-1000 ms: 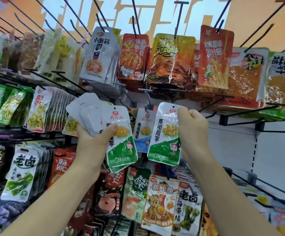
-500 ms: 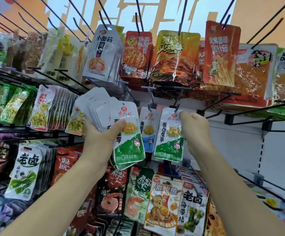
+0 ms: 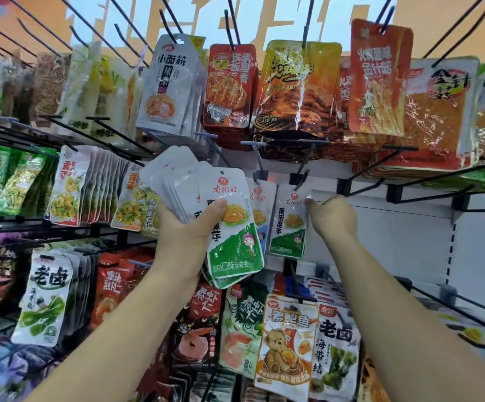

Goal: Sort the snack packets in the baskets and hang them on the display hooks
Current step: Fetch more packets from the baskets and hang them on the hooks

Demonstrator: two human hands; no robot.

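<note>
While the left hand is gripping a fanned stack of white-and-green packets in front of the middle row, the right hand is working 1 matching packet onto a black hook just above it. The stack is being held upright and close to that hook, probably so that the printed faces are reading the right way and the next packet is lying within easy reach of the free hand. The left thumb is pressing across the front packet while the other fingers are curling round the back, so this hand is clamped firmly on the whole bundle. The fanning is leaving the punched top edges exposed for picking.

The right hand's fingertips are drawn together on the upper right corner of the single packet, pinching it beside its hanging hole. That corner hold is likely steering the hole along the wire while the body is dangling freely below. The packet's top is sitting at the hook's tip, though whether the hole is fully threaded is too small to tell. Just to its left, a blue-bottomed packet of the same brand is hanging on a separate hook, which suggests flavours are being given separate pegs. No baskets are showing in this view.
</note>
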